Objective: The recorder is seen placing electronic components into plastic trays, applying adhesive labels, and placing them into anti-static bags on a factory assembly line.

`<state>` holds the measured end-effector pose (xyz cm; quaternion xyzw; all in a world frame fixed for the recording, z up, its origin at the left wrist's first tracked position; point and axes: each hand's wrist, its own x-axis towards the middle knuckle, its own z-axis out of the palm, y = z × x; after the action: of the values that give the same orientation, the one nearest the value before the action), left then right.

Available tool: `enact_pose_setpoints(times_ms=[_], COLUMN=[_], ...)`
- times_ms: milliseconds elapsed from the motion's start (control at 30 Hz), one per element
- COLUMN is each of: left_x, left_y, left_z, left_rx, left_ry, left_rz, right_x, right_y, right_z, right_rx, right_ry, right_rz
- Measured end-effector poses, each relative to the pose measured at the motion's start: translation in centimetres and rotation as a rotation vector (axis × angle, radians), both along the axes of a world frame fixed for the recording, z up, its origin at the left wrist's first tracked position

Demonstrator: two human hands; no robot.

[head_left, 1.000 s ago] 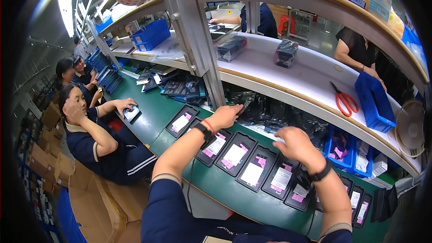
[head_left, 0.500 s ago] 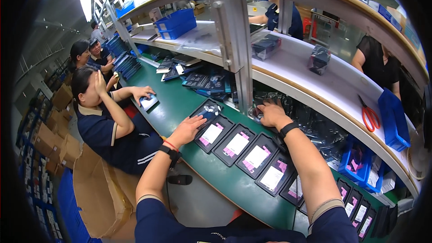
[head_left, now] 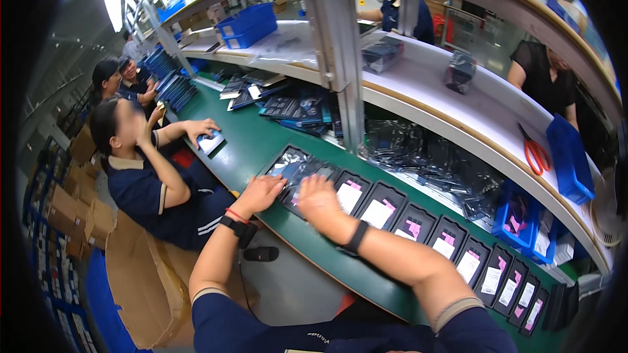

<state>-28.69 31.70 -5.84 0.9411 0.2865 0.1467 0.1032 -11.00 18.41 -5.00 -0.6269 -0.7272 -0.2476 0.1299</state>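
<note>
Shallow black trays (head_left: 377, 213) stand in a row along the green bench, many holding a white paper and pink pieces. Clear, shiny plastic bags with dark contents (head_left: 292, 163) lie over the trays at the left end. My left hand (head_left: 260, 193) rests at the near edge of the end tray, its stretched fingertips touching the bagged item. Beside it my right hand (head_left: 320, 204) lies over the neighbouring tray, fingers extended and slightly blurred, next to a bag. My right palm hides what is under it.
Behind the trays is a heap of clear-bagged dark items (head_left: 418, 157) under the white shelf (head_left: 425, 95). Blue bins (head_left: 513, 225) stand at the right; red-handled scissors (head_left: 536, 157) lie on the shelf. A metal post (head_left: 347, 91) rises behind the bench. A co-worker (head_left: 147, 180) sits at the left.
My right hand has come from the bagged heap leftward and nearer, over the trays beside my left hand. My left hand has shifted slightly nearer. The co-worker's hand has moved lower on the face.
</note>
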Motion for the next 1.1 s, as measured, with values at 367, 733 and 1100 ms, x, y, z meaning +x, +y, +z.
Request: enact_pose_setpoints(times_ms=[367, 733, 1100], left_x=[15.1, 32.5, 17.3], left_y=[-2.6, -0.3, -9.3], left_z=[8.3, 0.3, 6.1], left_rx=[-0.144, -0.241, 0.18], left_ry=[-0.111, -0.021, -0.203], left_rz=[-0.369, -0.488, -0.426], right_x=[9.2, 28.1, 24.2], right_y=[-1.3, 0.0, 3.5], right_z=[4.6, 3.4, 3.2], right_rx=[-0.409, -0.37, -0.614], right_ry=[0.503, 0.505, 0.398], right_rz=[0.031, -0.162, -0.086])
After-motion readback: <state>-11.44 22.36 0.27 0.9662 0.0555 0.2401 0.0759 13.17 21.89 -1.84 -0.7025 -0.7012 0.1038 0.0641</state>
